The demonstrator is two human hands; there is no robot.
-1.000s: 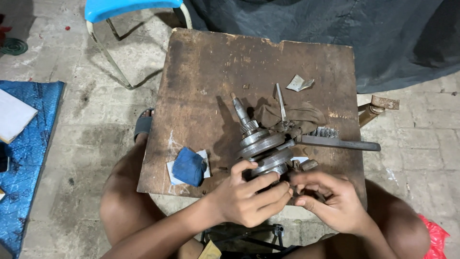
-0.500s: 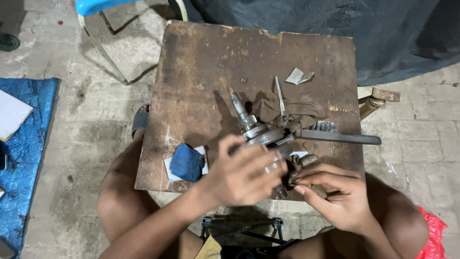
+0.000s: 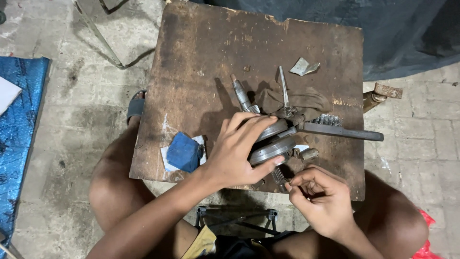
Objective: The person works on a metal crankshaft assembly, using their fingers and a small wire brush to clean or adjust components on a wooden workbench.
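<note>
A steel crankshaft [image 3: 273, 139] with two round webs and a tapered shaft end lies on a worn wooden board [image 3: 201, 57]. My left hand [image 3: 237, 151] is wrapped over its webs from the left, fingers across the top and thumb under the lower web. My right hand [image 3: 321, 199] sits at the board's near edge, fingertips pinched together by the crankshaft's splined end [image 3: 279, 177]; what they pinch is too small to make out. A dark flat metal bar [image 3: 342, 132] reaches right from the crankshaft.
A brown rag [image 3: 297, 100] with a thin metal rod [image 3: 283, 86] on it lies behind the crankshaft. A folded blue cloth [image 3: 183, 152] rests on white paper at the left. A torn foil scrap [image 3: 304, 66] lies farther back. A blue mat [image 3: 19, 120] covers the floor at left.
My left hand has slid up over the crankshaft webs and spread its fingers across them. My right hand has drawn back toward the board's near edge. The view has moved closer.
</note>
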